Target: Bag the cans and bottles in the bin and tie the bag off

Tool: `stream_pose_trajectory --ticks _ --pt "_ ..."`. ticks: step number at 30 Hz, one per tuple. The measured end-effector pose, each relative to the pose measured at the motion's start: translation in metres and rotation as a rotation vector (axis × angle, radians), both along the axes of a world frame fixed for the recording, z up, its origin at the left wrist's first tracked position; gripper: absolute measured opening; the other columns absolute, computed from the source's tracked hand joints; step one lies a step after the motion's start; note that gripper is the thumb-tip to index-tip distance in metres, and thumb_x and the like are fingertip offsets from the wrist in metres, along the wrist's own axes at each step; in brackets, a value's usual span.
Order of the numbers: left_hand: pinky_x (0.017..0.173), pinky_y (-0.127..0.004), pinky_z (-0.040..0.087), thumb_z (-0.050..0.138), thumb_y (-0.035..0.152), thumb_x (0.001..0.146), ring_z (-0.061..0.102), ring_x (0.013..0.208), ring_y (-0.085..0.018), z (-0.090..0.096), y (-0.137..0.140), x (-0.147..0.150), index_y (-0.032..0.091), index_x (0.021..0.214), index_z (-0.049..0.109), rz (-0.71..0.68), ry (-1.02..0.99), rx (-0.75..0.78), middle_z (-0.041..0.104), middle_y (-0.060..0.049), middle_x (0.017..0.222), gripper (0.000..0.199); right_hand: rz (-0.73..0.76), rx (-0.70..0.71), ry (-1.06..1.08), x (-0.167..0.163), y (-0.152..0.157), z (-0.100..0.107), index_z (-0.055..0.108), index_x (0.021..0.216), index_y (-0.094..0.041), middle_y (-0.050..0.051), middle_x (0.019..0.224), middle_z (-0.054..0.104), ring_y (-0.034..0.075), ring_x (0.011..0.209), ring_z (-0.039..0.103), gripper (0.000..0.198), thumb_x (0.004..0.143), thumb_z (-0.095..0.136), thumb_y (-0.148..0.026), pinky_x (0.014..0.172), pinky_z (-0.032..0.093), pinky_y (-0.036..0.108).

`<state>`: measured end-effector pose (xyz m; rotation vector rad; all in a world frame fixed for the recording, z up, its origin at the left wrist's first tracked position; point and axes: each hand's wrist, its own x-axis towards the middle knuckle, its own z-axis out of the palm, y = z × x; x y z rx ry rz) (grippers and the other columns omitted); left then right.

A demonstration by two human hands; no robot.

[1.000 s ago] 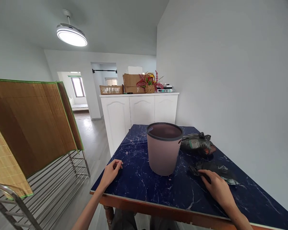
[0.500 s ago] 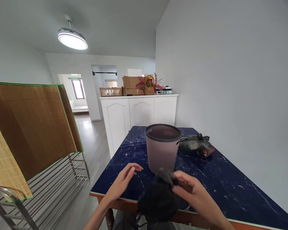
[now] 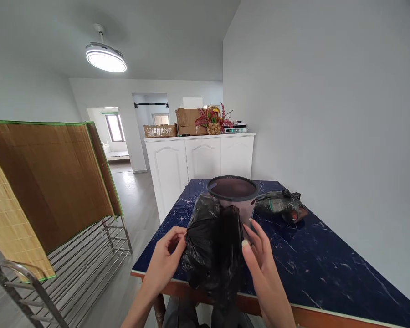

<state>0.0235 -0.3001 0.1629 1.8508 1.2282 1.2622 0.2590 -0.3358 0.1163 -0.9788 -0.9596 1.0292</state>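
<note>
A crumpled black plastic garbage bag (image 3: pixel 205 246) hangs in front of me at the near edge of the table. My left hand (image 3: pixel 167 255) pinches its left side between thumb and fingers. At the bag's right edge is my right hand (image 3: pixel 261 259), with thumb and fingers apart; some fingertips lie close to the plastic or against it. Just behind the bag stands a pinkish-grey trash can (image 3: pixel 248 207) with a dark rim, upright and partly hidden by the bag.
A knotted black bag with things inside (image 3: pixel 283 205) lies right of the can on the blue marbled table (image 3: pixel 314 259). A white cabinet (image 3: pixel 203 159) stands behind, bearing cardboard boxes and a flower basket (image 3: pixel 213 129). To the left is a metal rack (image 3: pixel 85 255) with a mat over it.
The black bag has risen and spread out in front of the can. My left hand has come to its left side. The right hand has turned upright with fingers apart.
</note>
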Motion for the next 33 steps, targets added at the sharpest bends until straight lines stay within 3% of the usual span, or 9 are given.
stream_pose_trajectory --ticks 5,9,13,16,19,24,27,30,33 --pt "0.076 -0.031 0.057 0.060 0.071 0.094 0.070 0.087 -0.025 0.004 -0.003 -0.003 0.020 0.098 0.072 0.003 -0.035 -0.019 0.075 -0.006 0.089 0.053 -0.030 -0.161 0.052 -0.007 0.002 -0.021 0.040 0.165 -0.032 0.009 0.168 0.048 0.039 0.156 0.042 0.102 0.081 0.083 -0.070 0.113 0.056 0.048" --pt "0.072 -0.032 0.057 0.067 0.073 0.089 0.071 0.087 -0.027 0.000 0.000 -0.013 0.020 0.101 0.073 0.034 -0.111 -0.047 0.075 -0.005 0.085 0.055 -0.087 -0.173 0.107 -0.001 0.006 -0.029 0.051 0.159 -0.029 0.006 0.159 0.059 0.038 0.151 0.050 0.090 0.083 0.084 -0.064 0.113 0.058 0.046" --pt "0.078 -0.037 0.060 0.068 0.075 0.086 0.072 0.095 -0.032 -0.003 0.020 -0.037 0.020 0.111 0.073 0.061 -0.086 -0.076 0.078 -0.008 0.091 0.060 -0.064 -0.162 0.199 0.009 0.006 -0.035 0.041 0.166 -0.036 0.002 0.155 0.063 0.038 0.141 0.061 0.091 0.089 0.081 -0.059 0.101 0.066 0.046" --pt "0.092 -0.044 0.058 0.070 0.075 0.084 0.072 0.101 -0.032 0.002 0.033 -0.056 0.020 0.113 0.069 0.233 -0.049 0.012 0.079 -0.011 0.102 0.062 0.015 -0.144 0.269 0.012 0.006 -0.034 0.034 0.169 -0.037 0.004 0.155 0.063 0.038 0.135 0.067 0.092 0.092 0.079 -0.058 0.091 0.070 0.047" --pt "0.107 -0.047 0.053 0.057 0.069 0.097 0.070 0.114 -0.030 0.004 0.030 -0.058 0.022 0.122 0.063 0.419 -0.052 0.231 0.076 -0.012 0.120 0.054 0.070 -0.173 0.266 0.008 0.004 -0.029 0.043 0.164 -0.038 0.002 0.157 0.061 0.038 0.136 0.066 0.087 0.089 0.080 -0.061 0.086 0.071 0.044" --pt "0.115 -0.049 0.049 0.072 0.053 0.093 0.061 0.136 -0.033 -0.020 0.027 -0.032 0.025 0.153 0.048 0.037 0.445 0.236 0.063 -0.015 0.150 0.070 0.117 -0.192 0.258 -0.002 -0.002 -0.021 0.064 0.147 -0.033 0.003 0.148 0.069 0.037 0.131 0.068 0.070 0.088 0.079 -0.066 0.087 0.070 0.041" --pt "0.113 -0.056 0.047 0.069 0.038 0.095 0.066 0.127 -0.037 -0.030 0.040 -0.021 0.023 0.142 0.059 0.088 0.683 0.262 0.072 -0.016 0.136 0.050 0.096 -0.197 0.273 0.000 -0.004 -0.013 0.069 0.143 -0.031 0.005 0.142 0.073 0.038 0.129 0.068 0.069 0.086 0.080 -0.068 0.089 0.069 0.042" --pt "0.106 -0.051 0.051 0.058 0.038 0.102 0.069 0.117 -0.034 -0.014 0.035 -0.009 0.024 0.125 0.068 0.129 0.614 0.307 0.075 -0.013 0.126 0.029 0.060 -0.172 0.250 0.005 -0.002 -0.001 0.072 0.140 -0.029 0.007 0.137 0.075 0.037 0.127 0.068 0.070 0.084 0.081 -0.069 0.091 0.066 0.042" --pt "0.089 -0.035 0.056 0.055 0.046 0.106 0.072 0.097 -0.024 0.016 0.004 0.011 0.027 0.113 0.071 -0.106 0.402 0.199 0.076 -0.005 0.105 0.026 0.099 -0.079 0.180 0.003 0.003 0.013 0.073 0.136 -0.026 0.007 0.135 0.075 0.034 0.123 0.069 0.065 0.086 0.080 -0.067 0.096 0.062 0.040"
